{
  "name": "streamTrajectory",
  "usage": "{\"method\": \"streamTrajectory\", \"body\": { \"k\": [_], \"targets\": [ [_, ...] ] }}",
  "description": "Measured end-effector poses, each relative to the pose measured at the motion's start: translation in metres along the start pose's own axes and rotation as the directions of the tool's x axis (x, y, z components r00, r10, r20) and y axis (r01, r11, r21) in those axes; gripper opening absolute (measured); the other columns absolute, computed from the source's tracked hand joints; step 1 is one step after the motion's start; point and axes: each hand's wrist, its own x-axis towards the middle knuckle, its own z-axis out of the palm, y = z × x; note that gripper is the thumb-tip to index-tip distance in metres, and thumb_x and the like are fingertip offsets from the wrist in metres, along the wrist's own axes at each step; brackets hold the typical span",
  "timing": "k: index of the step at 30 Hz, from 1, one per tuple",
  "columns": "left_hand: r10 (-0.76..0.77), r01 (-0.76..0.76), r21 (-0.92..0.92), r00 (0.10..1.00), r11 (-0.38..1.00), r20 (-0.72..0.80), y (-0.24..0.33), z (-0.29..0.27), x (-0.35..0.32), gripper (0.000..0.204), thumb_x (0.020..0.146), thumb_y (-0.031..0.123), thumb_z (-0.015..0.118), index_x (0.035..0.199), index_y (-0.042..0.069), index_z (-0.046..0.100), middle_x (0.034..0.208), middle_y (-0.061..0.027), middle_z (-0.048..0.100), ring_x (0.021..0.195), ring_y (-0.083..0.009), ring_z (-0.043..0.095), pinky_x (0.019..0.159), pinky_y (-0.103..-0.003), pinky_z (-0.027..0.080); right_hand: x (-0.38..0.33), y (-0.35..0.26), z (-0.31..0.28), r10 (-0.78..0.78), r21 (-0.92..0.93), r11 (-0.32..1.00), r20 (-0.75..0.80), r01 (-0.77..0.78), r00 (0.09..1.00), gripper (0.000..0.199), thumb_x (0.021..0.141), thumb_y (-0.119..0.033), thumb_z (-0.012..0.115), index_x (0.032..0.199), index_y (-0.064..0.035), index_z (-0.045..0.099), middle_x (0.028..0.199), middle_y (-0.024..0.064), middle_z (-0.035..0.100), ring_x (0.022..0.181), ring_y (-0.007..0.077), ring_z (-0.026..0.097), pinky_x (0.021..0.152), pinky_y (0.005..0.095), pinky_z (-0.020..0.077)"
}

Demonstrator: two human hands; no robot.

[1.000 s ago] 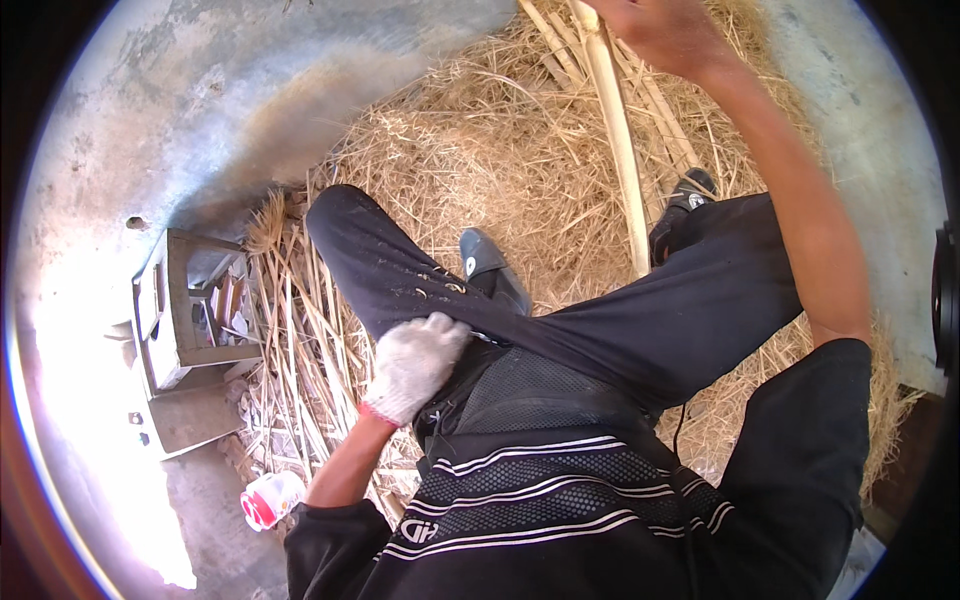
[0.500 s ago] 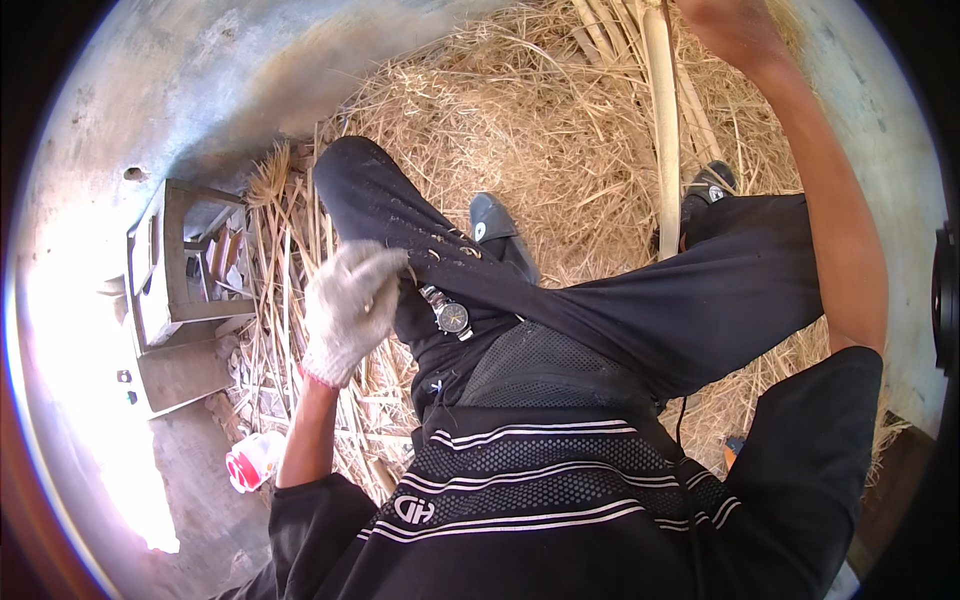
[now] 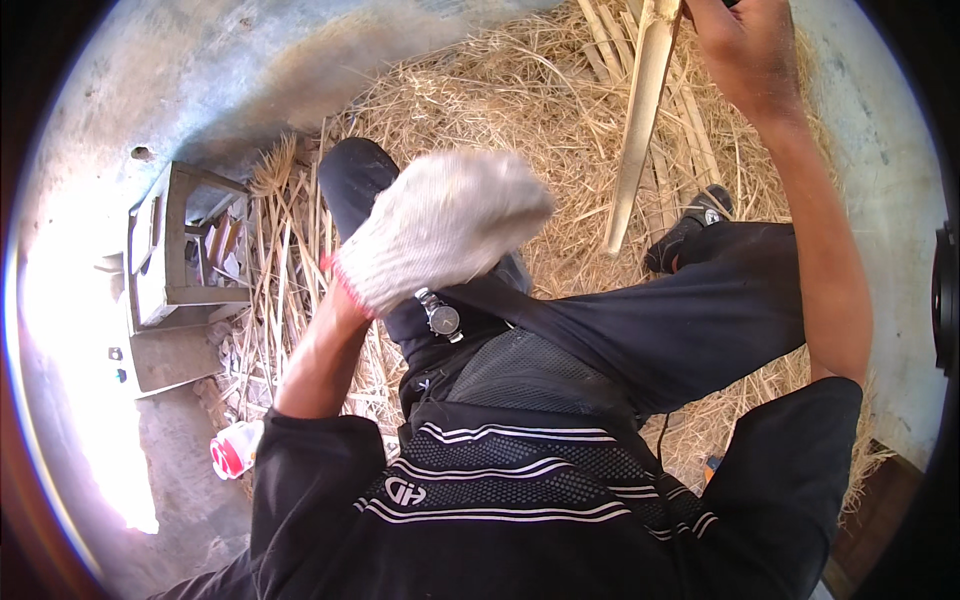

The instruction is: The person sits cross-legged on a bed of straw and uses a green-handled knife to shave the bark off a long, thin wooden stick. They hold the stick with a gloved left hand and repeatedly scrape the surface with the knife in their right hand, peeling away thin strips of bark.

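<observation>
My left hand [image 3: 450, 225], in a whitish knitted glove with a red cuff edge, is raised over my left thigh. Its fingers are smeared by motion, and nothing shows in them. At the upper right my bare right hand [image 3: 750, 65] is closed, partly cut off by the picture's edge. A bit of something dark shows at its fingers, too little to name. Right beside those fingers a long pale split strip, like bamboo [image 3: 645, 120], hangs tilted, its lower end over the straw-like shavings [image 3: 480, 110]. Whether the right hand grips the strip is hidden.
A wristwatch [image 3: 444, 320] with a metal band lies at my left thigh. Thin sticks [image 3: 290, 270] are piled on the left, beside a small grey wooden stool-like frame [image 3: 205, 295]. A red-and-white container [image 3: 235, 450] stands lower left. A wall [image 3: 300, 50] runs behind.
My left hand has moved up and to the right, away from the thigh's outer side. The right hand has come lower into view. The pale strip now tilts, its lower end swung left.
</observation>
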Motion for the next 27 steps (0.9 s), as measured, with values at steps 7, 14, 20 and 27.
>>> {"method": "streamTrajectory", "body": {
  "k": [7,14,20,27],
  "targets": [
    [-0.196,0.111,0.192,0.834,0.975,0.516,0.007,0.029,-0.08,0.035,0.072,0.021,0.079,0.105,0.013,0.069,0.101,-0.0044,0.066,0.102,-0.0233,0.063,0.088,-0.039,0.05,0.001,0.003,-0.017,-0.046,-0.053,0.998,-0.055,0.043,0.997,0.034,0.101,-0.031,0.059,0.076,-0.0077,0.055,0.057,-0.0073,0.042,0.049,0.0041,0.035,0.045,0.0258,0.0295],
    [-0.348,0.204,0.32,0.793,0.925,0.499,0.021,0.053,-0.1,0.052,0.071,0.023,0.08,0.119,0.013,0.061,0.096,-0.0072,0.066,0.099,-0.0256,0.064,0.083,-0.04,0.051,-0.001,-0.002,-0.008,-0.039,0.027,0.999,-0.03,0.04,0.999,0.035,0.102,-0.031,0.057,0.074,-0.0095,0.055,0.056,-0.0074,0.04,0.049,0.0037,0.034,0.044,0.0247,0.0285],
    [-0.394,0.27,0.316,0.801,0.91,0.45,0.03,0.054,-0.112,0.051,0.072,0.024,0.08,0.118,0.012,0.061,0.1,-0.0096,0.06,0.091,-0.0279,0.067,0.076,-0.041,0.053,0.002,0.011,-0.015,-0.143,-0.021,0.99,-0.002,0.143,0.99,0.036,0.101,-0.031,0.058,0.073,-0.0097,0.054,0.056,-0.0075,0.039,0.048,0.0041,0.032,0.042,0.0253,0.0277],
    [-0.429,0.337,0.266,0.754,0.903,0.498,0.025,0.055,-0.102,0.042,0.075,0.025,0.078,0.111,0.009,0.063,0.1,-0.0118,0.061,0.09,-0.0298,0.068,0.074,-0.042,0.055,0.0,0.004,-0.018,-0.142,-0.119,0.982,0.067,0.149,0.988,0.039,0.1,-0.031,0.06,0.068,-0.0096,0.052,0.055,-0.0061,0.041,0.048,0.0048,0.034,0.043,0.0268,0.028]
  ]
}}
